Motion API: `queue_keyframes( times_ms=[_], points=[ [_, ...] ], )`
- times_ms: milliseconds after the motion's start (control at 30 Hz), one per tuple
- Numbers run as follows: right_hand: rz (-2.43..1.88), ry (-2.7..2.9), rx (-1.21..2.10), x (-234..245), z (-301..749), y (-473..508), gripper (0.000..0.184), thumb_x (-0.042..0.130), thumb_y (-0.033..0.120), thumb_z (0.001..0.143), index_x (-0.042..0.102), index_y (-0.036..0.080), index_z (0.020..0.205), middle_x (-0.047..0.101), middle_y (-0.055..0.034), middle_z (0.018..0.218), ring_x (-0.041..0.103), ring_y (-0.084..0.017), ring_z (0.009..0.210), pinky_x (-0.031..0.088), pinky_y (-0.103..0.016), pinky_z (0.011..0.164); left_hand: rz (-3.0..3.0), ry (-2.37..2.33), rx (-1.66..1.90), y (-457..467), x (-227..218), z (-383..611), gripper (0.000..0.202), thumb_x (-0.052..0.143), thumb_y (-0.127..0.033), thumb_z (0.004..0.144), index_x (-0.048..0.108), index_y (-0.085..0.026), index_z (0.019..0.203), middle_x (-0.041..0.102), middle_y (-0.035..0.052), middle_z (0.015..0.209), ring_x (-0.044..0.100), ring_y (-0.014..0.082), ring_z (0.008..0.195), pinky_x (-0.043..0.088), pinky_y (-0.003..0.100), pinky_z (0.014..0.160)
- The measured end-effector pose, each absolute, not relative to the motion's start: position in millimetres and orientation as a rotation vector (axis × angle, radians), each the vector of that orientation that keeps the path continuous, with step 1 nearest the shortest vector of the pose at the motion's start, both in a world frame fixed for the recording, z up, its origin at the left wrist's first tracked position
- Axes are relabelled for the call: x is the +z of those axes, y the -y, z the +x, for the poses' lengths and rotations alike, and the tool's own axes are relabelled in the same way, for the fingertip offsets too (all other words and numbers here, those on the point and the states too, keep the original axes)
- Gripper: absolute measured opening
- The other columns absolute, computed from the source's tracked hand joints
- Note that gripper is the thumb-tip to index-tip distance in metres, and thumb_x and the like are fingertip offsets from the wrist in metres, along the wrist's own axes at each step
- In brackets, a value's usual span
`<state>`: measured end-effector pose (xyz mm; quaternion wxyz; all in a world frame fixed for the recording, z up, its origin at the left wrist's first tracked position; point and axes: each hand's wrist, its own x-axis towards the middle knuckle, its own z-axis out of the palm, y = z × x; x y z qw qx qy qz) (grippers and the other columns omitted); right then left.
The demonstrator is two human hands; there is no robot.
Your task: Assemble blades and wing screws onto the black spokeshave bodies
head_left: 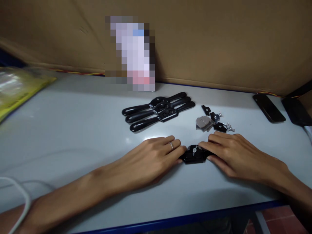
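Note:
A black spokeshave (195, 155) lies low over the table in front of me, its middle part with a silvery screw showing. My left hand (162, 154), with a ring on one finger, is closed around its left handle. On the other handle my right hand (229, 152) is closed too. Both handles are mostly hidden by the fingers. Beyond them lie three black spokeshave bodies (159, 112) side by side. To their right sit a small stack of grey metal blades (204, 123), three black cap plates (220, 126) and several silvery screws (229, 126).
A phone (268, 108) and another dark flat object (296, 111) lie at the right. Yellow-edged plastic packaging (21, 87) is at the far left. A brown cardboard wall (207, 42) closes off the back, with a pixelated item leaning there. A white cable (26, 198) crosses the lower left.

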<state>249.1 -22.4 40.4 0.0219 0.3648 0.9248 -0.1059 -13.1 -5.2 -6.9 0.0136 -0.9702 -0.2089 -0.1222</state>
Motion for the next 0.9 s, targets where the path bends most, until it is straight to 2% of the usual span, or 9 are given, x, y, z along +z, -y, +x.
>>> queue_keyframes(
  times_ms=[500, 700, 800, 900],
  points=[
    [1.127, -2.869, -0.336, 41.2, 247.5, 22.5, 0.022, 0.05, 0.016, 0.094, 0.065, 0.016, 0.11, 0.063, -0.0068, 0.095, 0.057, -0.019, 0.08, 0.042, -0.033, 0.067, -3.092, 0.582, -0.36, 3.8, -5.6, -15.5, 0.025, 0.036, -0.006, 0.095, 0.058, -0.014, 0.103, 0.059, 0.005, 0.085, 0.051, 0.0192, 0.072, 0.043, 0.033, 0.06],
    [1.129, -2.859, -0.313, 39.3, 248.8, 22.1, 0.018, 0.05, 0.017, 0.095, 0.065, 0.016, 0.105, 0.063, -0.0067, 0.095, 0.057, -0.02, 0.083, 0.043, -0.033, 0.067, -3.067, 0.585, -0.356, 4.4, -5.7, -15.5, 0.025, 0.035, -0.008, 0.097, 0.058, -0.015, 0.103, 0.061, 0.0052, 0.086, 0.053, 0.0181, 0.072, 0.044, 0.031, 0.061],
    [1.13, -2.86, -0.299, 36.7, 248.6, 20.8, 0.019, 0.05, 0.018, 0.095, 0.064, 0.017, 0.108, 0.063, -0.0069, 0.096, 0.058, -0.02, 0.084, 0.043, -0.032, 0.067, -3.047, 0.616, -0.381, 4.4, -7.2, -14.4, 0.021, 0.037, -0.016, 0.101, 0.058, -0.015, 0.104, 0.062, 0.0049, 0.085, 0.055, 0.0182, 0.072, 0.045, 0.031, 0.061],
    [1.145, -2.857, -0.299, 39.3, 249.0, 21.5, 0.021, 0.051, 0.02, 0.095, 0.063, 0.017, 0.112, 0.064, -0.0079, 0.098, 0.06, -0.021, 0.085, 0.046, -0.033, 0.069, -3.052, 0.683, -0.428, 5.0, -8.1, -13.1, 0.024, 0.04, -0.023, 0.103, 0.054, -0.012, 0.118, 0.063, 0.0051, 0.086, 0.058, 0.0186, 0.074, 0.047, 0.031, 0.063]
  ],
)
